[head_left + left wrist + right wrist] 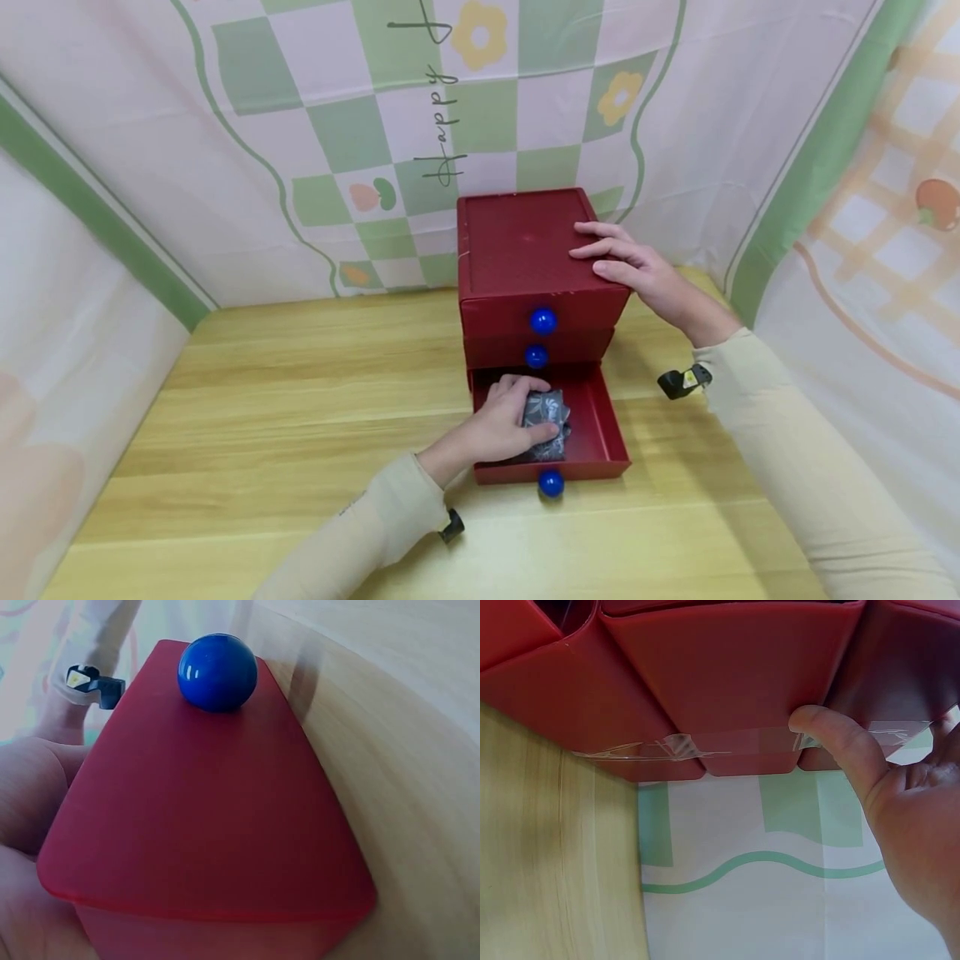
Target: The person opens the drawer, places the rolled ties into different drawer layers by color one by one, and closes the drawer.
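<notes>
A red drawer unit (525,246) stands on the table with its bottom drawer (611,425) pulled out. Inside that drawer lies a dark grey item with a white pattern (551,408), perhaps a packet or folded cloth. My left hand (506,425) reaches over the drawer's left side and grips the item between thumb and fingers. In the left wrist view the drawer front with its blue knob (217,673) hides the item. My right hand (645,271) rests on the unit's top right edge, fingers extended. One digit touches the unit's side (742,682) in the right wrist view.
Two closed drawers with blue knobs, an upper one (543,321) and a middle one (536,357), sit above the open drawer. Clear tape (682,748) runs across the unit's side. A patterned cloth (337,133) hangs behind the wooden table (300,400).
</notes>
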A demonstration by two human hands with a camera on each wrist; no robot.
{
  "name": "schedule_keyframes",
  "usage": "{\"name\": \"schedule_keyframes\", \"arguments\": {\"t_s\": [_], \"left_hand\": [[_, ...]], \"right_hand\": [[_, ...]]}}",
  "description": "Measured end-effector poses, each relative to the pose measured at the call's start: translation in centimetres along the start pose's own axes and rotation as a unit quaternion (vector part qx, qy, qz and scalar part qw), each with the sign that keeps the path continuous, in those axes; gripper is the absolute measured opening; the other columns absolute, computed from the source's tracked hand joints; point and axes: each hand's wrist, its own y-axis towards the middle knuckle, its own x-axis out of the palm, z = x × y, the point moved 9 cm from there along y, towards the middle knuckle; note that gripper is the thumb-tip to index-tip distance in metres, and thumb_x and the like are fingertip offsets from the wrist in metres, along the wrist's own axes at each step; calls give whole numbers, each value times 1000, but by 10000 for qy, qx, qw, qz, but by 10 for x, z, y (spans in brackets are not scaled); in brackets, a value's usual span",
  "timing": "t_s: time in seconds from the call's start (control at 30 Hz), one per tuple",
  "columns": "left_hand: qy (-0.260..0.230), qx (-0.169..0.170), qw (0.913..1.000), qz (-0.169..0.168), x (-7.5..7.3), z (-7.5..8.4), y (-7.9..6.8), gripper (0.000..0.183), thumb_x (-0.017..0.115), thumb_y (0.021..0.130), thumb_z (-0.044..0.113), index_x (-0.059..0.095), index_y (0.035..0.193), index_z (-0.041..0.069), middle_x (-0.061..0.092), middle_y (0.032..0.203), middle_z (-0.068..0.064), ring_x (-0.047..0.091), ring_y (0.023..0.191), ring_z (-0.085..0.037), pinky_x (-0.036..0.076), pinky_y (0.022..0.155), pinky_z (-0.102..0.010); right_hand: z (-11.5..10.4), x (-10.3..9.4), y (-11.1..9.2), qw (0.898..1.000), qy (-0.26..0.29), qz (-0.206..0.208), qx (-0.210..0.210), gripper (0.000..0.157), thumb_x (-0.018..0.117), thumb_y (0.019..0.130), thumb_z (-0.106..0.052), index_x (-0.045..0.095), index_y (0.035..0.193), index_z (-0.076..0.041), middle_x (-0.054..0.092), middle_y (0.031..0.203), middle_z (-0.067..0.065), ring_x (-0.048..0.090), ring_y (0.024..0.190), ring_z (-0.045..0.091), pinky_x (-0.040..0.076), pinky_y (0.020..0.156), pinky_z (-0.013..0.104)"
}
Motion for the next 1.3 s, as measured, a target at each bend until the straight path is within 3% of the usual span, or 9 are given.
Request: {"name": "schedule_keyframes", "arguments": {"t_s": [0.2,0.47,0.6,0.8,0.97,1.03,1.07,1.13,1.3], "left_hand": [[743,518,9957,187,-5,14,-7,56,65,90,37,40,137,19,38,135,-3,36,120,-18,33,102,-42],[1918,1439,9698,443,-12,45,-25,52,64,91,32,42,135,16,38,140,-9,32,129,-23,31,106,-43],[2309,2229,9437,802,-14,66,-40,46,63,92,30,46,132,14,44,134,-6,39,123,-19,38,102,-33],[2779,3405,8907,1162,-5,92,-66,33,61,92,24,56,123,15,53,124,-2,46,117,-16,36,102,-28],[3298,4229,8394,879,21,101,-91,25,54,94,22,62,117,18,59,113,4,52,106,-13,39,98,-24],[3411,4292,8340,629,33,100,-97,25,52,95,23,62,117,20,60,109,7,53,102,-10,40,96,-22],[3416,4240,8374,475,38,98,-99,25,52,95,25,61,118,21,60,108,8,53,100,-9,41,94,-20],[3164,4035,8585,87,47,92,-99,24,52,96,27,60,117,22,61,106,11,53,97,-3,41,90,-16],[1656,3012,9342,-953,63,72,-93,20,55,97,31,61,112,20,60,96,17,50,85,12,39,76,-5]], "right_hand": [[-2,0,0,10000,29,-10,-62,30,45,98,-3,58,124,4,27,151,10,17,139,23,28,103,23],[-2,-1,0,10000,36,-20,-47,30,45,98,-4,58,125,4,27,151,9,17,139,23,28,102,22],[-2,0,0,10000,11,-17,-36,30,46,98,-4,58,124,4,28,151,8,17,139,22,27,103,23],[-2,0,1,10000,0,10,-49,30,46,98,-4,58,124,4,28,151,8,17,139,22,26,103,23],[-2,0,1,9999,34,19,-95,30,46,97,-2,58,123,5,28,151,11,18,138,23,25,103,23],[-2,0,1,9999,53,24,-117,29,46,97,-1,58,123,6,27,151,12,18,138,23,25,104,23],[-2,0,1,9999,57,25,-122,29,46,97,-1,58,123,6,27,151,13,18,138,23,25,104,23],[-2,0,1,9999,53,33,-120,29,46,97,-2,58,123,6,27,151,13,18,138,23,25,104,23],[-2,0,1,9999,33,41,-89,29,46,98,-2,58,123,6,27,151,13,18,138,23,25,104,23]]}}
